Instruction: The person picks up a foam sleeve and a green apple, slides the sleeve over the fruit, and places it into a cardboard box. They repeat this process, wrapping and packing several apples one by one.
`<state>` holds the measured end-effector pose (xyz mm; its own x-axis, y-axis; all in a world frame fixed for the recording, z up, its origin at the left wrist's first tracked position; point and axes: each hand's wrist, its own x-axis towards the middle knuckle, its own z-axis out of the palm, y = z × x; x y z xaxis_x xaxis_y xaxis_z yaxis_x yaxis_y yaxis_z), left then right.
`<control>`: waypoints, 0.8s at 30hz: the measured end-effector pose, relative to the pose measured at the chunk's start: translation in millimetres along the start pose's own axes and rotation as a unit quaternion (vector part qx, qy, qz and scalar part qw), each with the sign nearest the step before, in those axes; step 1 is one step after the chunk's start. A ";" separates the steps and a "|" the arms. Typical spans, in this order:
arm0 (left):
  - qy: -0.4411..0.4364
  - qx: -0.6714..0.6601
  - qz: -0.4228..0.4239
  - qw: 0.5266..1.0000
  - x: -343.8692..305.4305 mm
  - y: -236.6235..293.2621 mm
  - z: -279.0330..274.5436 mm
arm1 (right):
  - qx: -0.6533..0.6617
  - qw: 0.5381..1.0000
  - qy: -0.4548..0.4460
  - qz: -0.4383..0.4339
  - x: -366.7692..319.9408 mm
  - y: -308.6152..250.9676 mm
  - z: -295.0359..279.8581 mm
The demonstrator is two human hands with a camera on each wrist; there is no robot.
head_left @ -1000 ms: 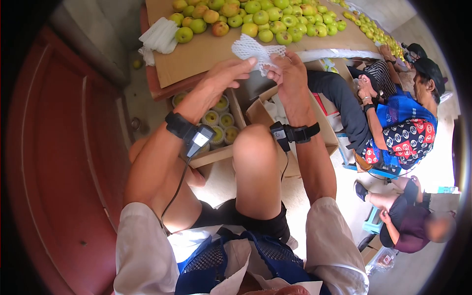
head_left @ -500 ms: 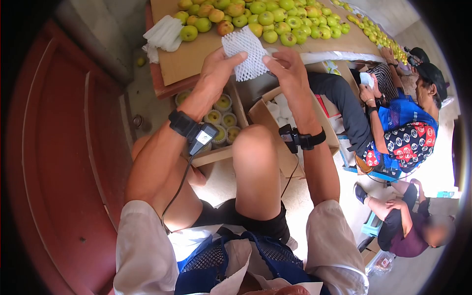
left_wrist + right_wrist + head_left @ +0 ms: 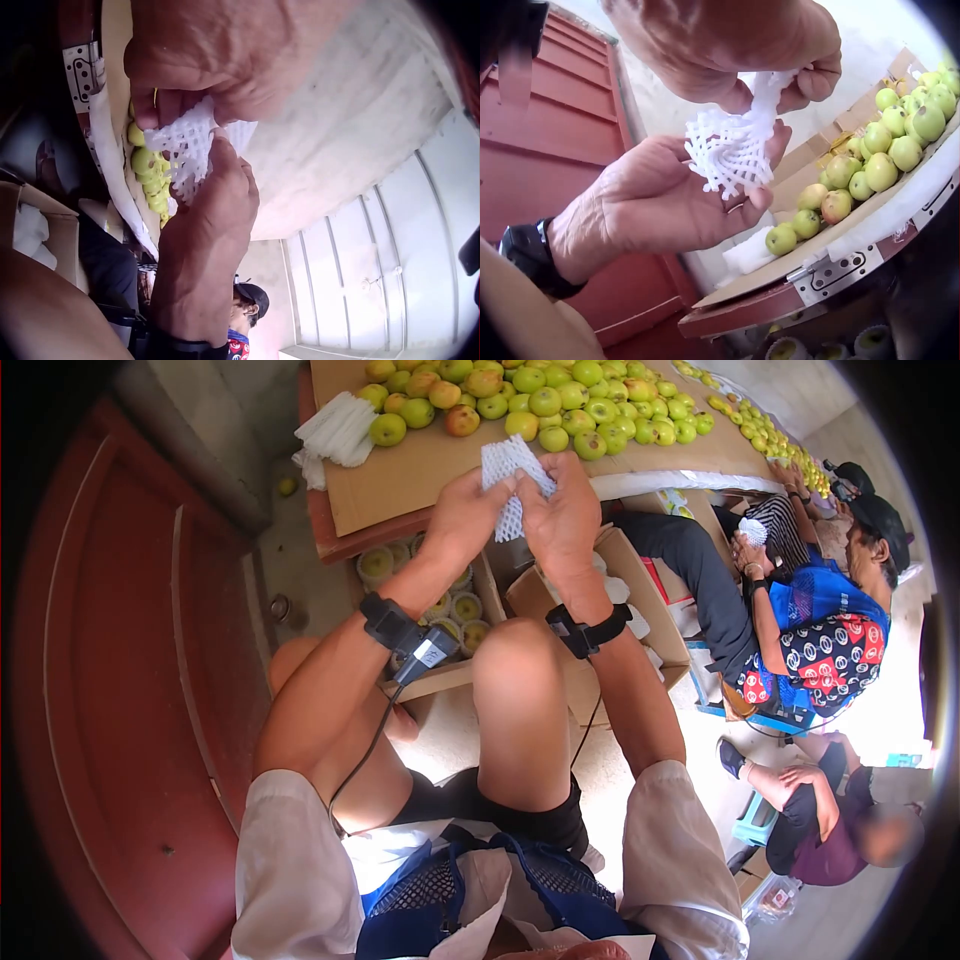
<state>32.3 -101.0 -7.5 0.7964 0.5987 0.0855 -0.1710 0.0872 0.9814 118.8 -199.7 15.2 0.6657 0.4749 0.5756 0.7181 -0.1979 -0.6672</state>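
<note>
A white foam net sleeve (image 3: 508, 458) is held upright between both hands, above the table's front edge. My left hand (image 3: 468, 518) pinches its left side between thumb and fingers. From the right, my right hand (image 3: 563, 510) grips the sleeve, its thumb close to the left thumb. In the right wrist view the net's open lattice end (image 3: 727, 154) flares over the left fingers, while the part in the right fingers is bunched narrow. The left wrist view shows the mesh (image 3: 191, 142) stretched between the two hands. No fruit shows inside it.
Green and reddish apples (image 3: 545, 402) cover the cardboard-topped table (image 3: 380, 485), beside a stack of flat foam nets (image 3: 338, 430). Below stand a box of net-wrapped apples (image 3: 465, 607) and an open carton (image 3: 655, 590) with white pieces. A seated person (image 3: 815, 610) works at the right.
The sleeve went from gathered to spread flat between the hands, then became narrower and tilted. The right hand has moved left, closer to the left hand.
</note>
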 end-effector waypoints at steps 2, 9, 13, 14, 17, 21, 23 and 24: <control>-0.008 0.028 0.011 1.000 -0.4 -5.5 2.3 | -0.023 1.000 0.003 -0.014 -0.6 4.5 5.4; -0.063 -0.050 -0.013 0.997 -1.9 1.5 -0.6 | -0.066 0.995 -0.009 -0.075 -1.6 5.5 6.8; -0.067 -0.024 -0.007 0.997 -0.4 -2.5 -1.1 | -0.071 0.992 -0.031 -0.095 0.8 6.4 5.2; -0.067 -0.034 -0.016 0.997 0.8 -3.9 -1.9 | -0.067 0.992 -0.037 -0.098 1.8 8.4 5.0; -0.071 -0.065 -0.027 0.995 4.0 -7.1 -5.1 | -0.024 0.994 -0.057 -0.092 2.7 12.8 4.3; -0.068 -0.066 -0.020 0.995 1.8 -6.3 -2.0 | -0.026 0.993 -0.077 -0.082 0.5 8.2 -1.0; -0.063 -0.087 -0.036 0.994 -1.9 -1.8 0.0 | -0.032 0.993 -0.082 -0.079 -0.8 6.1 -3.0; -0.061 -0.097 -0.044 0.992 -3.1 0.8 0.0 | -0.032 0.993 -0.085 -0.078 -1.6 4.9 -3.7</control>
<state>29.7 -102.8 -6.9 0.8751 0.4829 0.0333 -0.1975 0.2934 0.9354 122.0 -204.6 12.7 0.5055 0.6407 0.5779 0.8246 -0.1615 -0.5422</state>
